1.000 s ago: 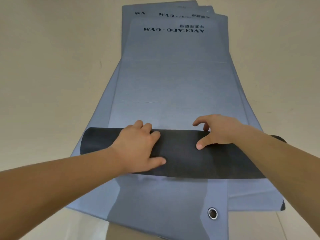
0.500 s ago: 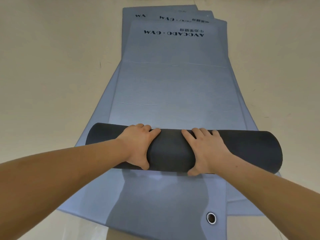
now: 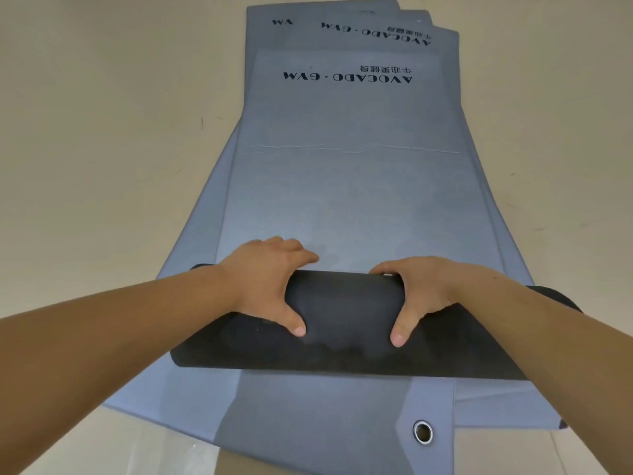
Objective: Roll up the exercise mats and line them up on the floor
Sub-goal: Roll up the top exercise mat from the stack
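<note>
Exercise mat [image 3: 342, 186], topmost, grey-blue: near end wound into black roll [image 3: 342, 323] lying across near end of stack of mats [image 3: 191, 255]. Left hand [image 3: 267, 286], right hand [image 3: 424, 296] grip roll, fingers curled over far side, thumbs on near face. Stack rests on beige floor [image 3: 102, 132].

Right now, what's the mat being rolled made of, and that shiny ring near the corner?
The mat looks like soft foam or rubber, I can't tell which: matte black underside, smooth grey-blue top, curling into a thick roll without creasing. The ring looks like polished metal: it glints silver around a hole in the corner of another mat.
</note>
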Tool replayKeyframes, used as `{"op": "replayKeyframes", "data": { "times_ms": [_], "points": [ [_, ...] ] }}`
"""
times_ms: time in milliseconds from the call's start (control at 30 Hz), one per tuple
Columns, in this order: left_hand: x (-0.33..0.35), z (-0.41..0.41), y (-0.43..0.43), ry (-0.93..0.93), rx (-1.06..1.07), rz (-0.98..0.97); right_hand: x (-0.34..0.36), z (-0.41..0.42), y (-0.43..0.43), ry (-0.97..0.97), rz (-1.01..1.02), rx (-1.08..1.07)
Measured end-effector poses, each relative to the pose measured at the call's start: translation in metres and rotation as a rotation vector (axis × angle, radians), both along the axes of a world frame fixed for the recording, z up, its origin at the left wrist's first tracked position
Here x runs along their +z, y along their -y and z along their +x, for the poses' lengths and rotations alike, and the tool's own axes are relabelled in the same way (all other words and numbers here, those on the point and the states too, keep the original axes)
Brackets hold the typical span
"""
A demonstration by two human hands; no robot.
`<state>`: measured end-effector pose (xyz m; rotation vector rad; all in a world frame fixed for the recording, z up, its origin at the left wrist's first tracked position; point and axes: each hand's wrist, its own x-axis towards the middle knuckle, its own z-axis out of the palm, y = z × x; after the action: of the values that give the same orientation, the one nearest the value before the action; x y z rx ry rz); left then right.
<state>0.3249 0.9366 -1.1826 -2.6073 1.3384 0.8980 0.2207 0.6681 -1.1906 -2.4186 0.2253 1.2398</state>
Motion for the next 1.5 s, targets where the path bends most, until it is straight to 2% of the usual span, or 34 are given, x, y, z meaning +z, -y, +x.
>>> {"op": "replayKeyframes", "data": {
  "times_ms": [67, 133, 267, 400, 500, 633, 800, 933, 1100, 1167, 1367, 1433, 1500],
  "points": [
    [0.004, -0.011, -0.009, 0.198, -0.069, -0.110, -0.001, 0.005, 0.006, 0.074, 0.000, -0.066],
    [0.000, -0.033, -0.014, 0.220, -0.093, -0.140, 0.001, 0.008, 0.009, 0.171, -0.081, -0.086],
    [-0.020, -0.056, -0.015, 0.231, -0.113, 0.105, 0.009, 0.011, 0.005, 0.289, -0.240, -0.061],
    [-0.032, -0.050, -0.011, 0.274, -0.109, 0.068, 0.027, 0.014, -0.004, 0.208, -0.194, 0.047],
    [-0.023, -0.030, -0.008, 0.232, -0.125, -0.017, 0.031, 0.006, -0.023, 0.131, -0.228, 0.149],
    [-0.001, -0.007, 0.000, 0.145, -0.128, -0.035, 0.024, -0.008, -0.034, 0.299, -0.339, 0.194],
    [0.013, -0.022, 0.014, 0.007, -0.130, -0.030, 0.044, -0.009, -0.011, 0.234, -0.207, 0.178],
    [0.019, -0.014, 0.027, -0.235, -0.039, -0.001, 0.056, -0.012, -0.001, 0.170, -0.098, 0.093],
    [0.019, 0.029, 0.023, -0.413, 0.184, -0.014, 0.057, -0.012, -0.025, 0.319, -0.333, 0.224],
    [0.017, 0.027, 0.017, -0.352, 0.199, -0.032, 0.047, -0.012, -0.034, 0.340, -0.381, 0.256],
    [0.038, 0.004, 0.015, 0.282, -0.018, -0.095, 0.048, 0.017, -0.014, 0.282, -0.267, 0.142],
    [0.036, -0.013, 0.019, 0.367, -0.027, -0.081, 0.050, 0.030, -0.014, 0.292, -0.218, 0.049],
    [0.020, -0.029, 0.016, 0.363, -0.026, -0.010, 0.052, 0.041, -0.017, 0.374, -0.250, -0.049]
  ]
}}
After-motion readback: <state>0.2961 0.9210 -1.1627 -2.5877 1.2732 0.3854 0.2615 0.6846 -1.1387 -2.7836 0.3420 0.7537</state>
